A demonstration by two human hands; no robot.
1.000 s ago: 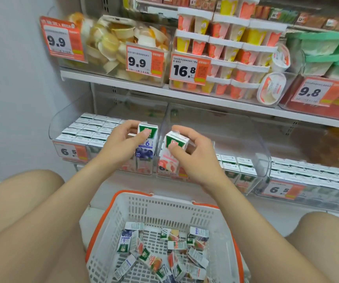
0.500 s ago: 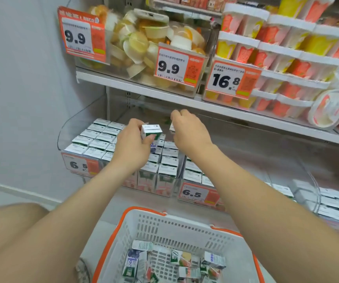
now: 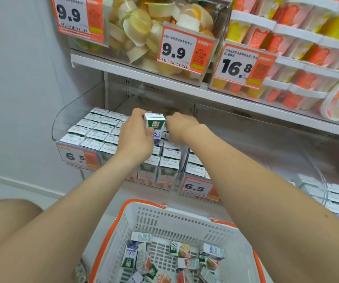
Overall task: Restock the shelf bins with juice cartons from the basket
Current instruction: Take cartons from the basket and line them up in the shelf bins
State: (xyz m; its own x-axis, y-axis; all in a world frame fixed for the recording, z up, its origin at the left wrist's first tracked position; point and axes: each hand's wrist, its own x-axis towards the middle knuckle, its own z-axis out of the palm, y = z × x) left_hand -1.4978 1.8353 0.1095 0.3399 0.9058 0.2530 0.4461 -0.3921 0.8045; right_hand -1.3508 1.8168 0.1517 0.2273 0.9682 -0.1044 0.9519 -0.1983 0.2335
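Head camera looks down at a white basket [image 3: 144, 217] with an orange rim, low and close, well below the grip. Loose cartons [image 3: 213, 251] lie in it, tipped every which way.

Higher up, the left hand [image 3: 136, 139] holds one carton [image 3: 154, 121], with its fingers and thumb curled round the sides. The carton stands up tall, top end up and bottom end down, over the rows. It has a white top, a green band that says 100%, and purple lower down with a 6.

Just right of the grip is the right hand [image 3: 182, 127], knuckles up. Its fingers are hidden, so I cannot tell if it holds anything.

Under and behind the grip, rows of cartons [image 3: 95, 135] stand packed in a clear bin [image 3: 76, 111]. A price tag [image 3: 76, 157] says 6.5.

Far above the grip, a shelf [image 3: 144, 75] holds fruit cups [image 3: 140, 27].
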